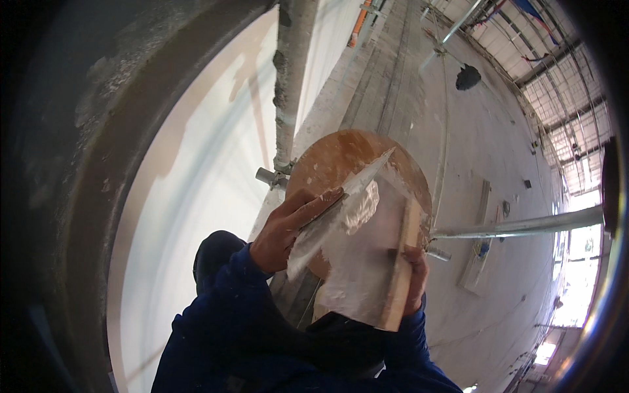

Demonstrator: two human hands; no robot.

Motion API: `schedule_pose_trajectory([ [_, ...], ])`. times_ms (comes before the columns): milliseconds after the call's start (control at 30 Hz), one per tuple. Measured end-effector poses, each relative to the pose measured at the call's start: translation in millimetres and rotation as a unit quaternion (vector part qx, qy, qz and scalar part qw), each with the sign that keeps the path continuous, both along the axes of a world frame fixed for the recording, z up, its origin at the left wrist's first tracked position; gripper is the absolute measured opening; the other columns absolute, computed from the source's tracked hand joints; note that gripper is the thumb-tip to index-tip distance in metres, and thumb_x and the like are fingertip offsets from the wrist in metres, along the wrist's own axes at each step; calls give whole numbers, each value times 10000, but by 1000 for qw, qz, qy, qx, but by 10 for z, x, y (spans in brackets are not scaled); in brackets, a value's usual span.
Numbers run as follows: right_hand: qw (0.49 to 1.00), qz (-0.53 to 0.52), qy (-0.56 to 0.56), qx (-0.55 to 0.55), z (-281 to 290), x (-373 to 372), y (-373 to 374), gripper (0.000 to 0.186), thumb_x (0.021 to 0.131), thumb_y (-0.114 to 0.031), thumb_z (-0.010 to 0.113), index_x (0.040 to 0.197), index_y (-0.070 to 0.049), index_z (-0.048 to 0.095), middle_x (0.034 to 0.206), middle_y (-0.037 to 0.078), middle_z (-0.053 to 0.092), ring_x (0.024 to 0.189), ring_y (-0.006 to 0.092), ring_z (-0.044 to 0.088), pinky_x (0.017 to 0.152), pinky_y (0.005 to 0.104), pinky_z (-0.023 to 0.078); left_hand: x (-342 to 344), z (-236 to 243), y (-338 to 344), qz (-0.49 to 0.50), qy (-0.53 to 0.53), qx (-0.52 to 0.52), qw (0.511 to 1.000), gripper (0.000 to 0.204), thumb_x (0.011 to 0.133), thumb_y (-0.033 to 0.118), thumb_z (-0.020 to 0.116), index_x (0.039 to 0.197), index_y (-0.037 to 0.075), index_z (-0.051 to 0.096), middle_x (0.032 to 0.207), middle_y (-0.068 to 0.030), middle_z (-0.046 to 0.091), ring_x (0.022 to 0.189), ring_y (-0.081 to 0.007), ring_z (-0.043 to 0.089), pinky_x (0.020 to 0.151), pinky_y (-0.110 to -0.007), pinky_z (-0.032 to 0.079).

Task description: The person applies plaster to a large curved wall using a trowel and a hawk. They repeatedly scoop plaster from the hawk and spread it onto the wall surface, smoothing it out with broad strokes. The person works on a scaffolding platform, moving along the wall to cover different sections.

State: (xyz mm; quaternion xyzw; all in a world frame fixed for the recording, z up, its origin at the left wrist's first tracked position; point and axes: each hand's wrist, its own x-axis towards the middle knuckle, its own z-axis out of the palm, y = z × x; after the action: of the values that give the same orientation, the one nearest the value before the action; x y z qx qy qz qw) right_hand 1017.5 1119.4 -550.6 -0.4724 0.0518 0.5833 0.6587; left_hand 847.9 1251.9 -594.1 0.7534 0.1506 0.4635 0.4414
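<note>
My left hand (285, 226) is closed on a wide putty blade (314, 241), its thin sheet tilted up to a point at the far right. White plaster (362, 208) clings in a lump by the blade's edge. My right hand (415, 278) grips the wooden strip (400, 281) along the side of a broad flat scraper (359, 278), whose face is smeared with white. The putty blade overlaps the scraper's far left part; whether the two touch, I cannot tell. Below both lies a round orange-brown board or lid (341, 147), streaked with white and partly hidden.
Scaffold planks (383, 78) run ahead from under me. An upright metal post (285, 85) with a clamp stands left, before a white wall (216, 131) with darker patches. A metal pole (517, 226) crosses at right. Far below, a concrete floor (504, 137) holds a long board (475, 255).
</note>
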Motion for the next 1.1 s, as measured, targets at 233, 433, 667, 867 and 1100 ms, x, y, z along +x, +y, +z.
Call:
schedule_pose_trajectory([
  [233,999,22,33,-4,-18,-90,-53,389,608,-205,501,934,8,506,786,118,541,711,259,548,631,365,482,37,-99,24,72,174,100,977,569,658,-56,593,1175,165,511,876,-87,508,791,-242,522,686,-322,438],
  [433,982,-42,44,180,-278,277,-219,362,596,-241,523,856,11,525,755,131,539,648,253,561,549,364,501,-7,-9,66,98,327,173,924,486,712,-17,545,1150,191,517,886,-57,509,782,-201,529,663,-336,423],
  [667,946,-184,-49,263,-278,559,-100,405,728,-113,497,1118,-15,450,1081,106,517,1026,262,473,919,394,353,-238,206,-53,-70,53,-449,889,306,804,207,495,981,-41,468,748,-117,533,479,-116,482,473,-232,438],
  [867,925,-185,-78,322,-288,581,-168,462,680,-71,495,1136,-22,446,1127,98,496,1076,262,436,958,414,303,-154,178,-257,-284,76,-504,812,290,888,210,442,1033,-41,461,880,-83,549,512,-120,451,493,-237,392],
  [1100,915,-198,-44,350,-341,541,-237,445,665,-76,483,1107,-24,484,1094,107,521,1062,270,454,954,432,309,-132,204,-185,-291,136,-514,795,281,896,207,427,1040,-33,451,876,-82,539,542,-128,482,470,-235,406],
])
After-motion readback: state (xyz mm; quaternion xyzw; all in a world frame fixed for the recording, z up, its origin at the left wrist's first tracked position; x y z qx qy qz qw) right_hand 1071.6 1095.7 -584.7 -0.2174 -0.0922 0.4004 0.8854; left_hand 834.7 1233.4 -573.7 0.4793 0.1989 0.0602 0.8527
